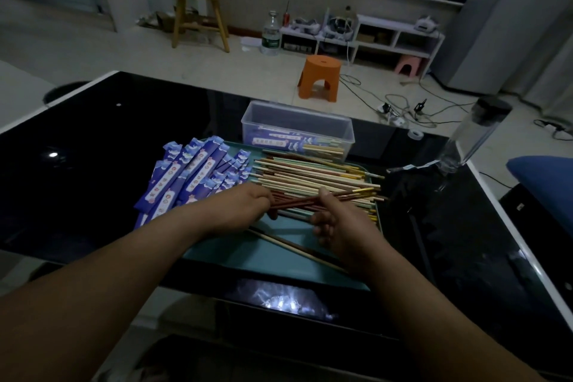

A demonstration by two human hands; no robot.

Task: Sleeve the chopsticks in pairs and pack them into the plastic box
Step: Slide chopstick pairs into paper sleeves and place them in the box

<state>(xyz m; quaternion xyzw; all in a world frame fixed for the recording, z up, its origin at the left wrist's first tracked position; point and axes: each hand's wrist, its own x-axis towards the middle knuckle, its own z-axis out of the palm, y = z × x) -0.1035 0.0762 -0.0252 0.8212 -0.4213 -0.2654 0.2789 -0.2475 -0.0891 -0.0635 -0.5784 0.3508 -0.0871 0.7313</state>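
Note:
A pair of dark red chopsticks (338, 195) with gold tips is held level over a teal tray (248, 254). My left hand (248, 205) grips their left ends. My right hand (338, 220) pinches them near the middle. A heap of loose chopsticks (313, 172) in several colours lies on the tray behind the hands. Blue paper sleeves (192, 174) are fanned out on the tray's left side. A clear plastic box (297, 121) stands behind the tray, with a few sleeved pairs inside it.
Two loose chopsticks (291, 243) lie slanted on the tray near my right wrist. A clear bottle with a black cap (474, 133) stands at the right of the black glass table (93, 139). A roll of tape (415, 134) lies beside it.

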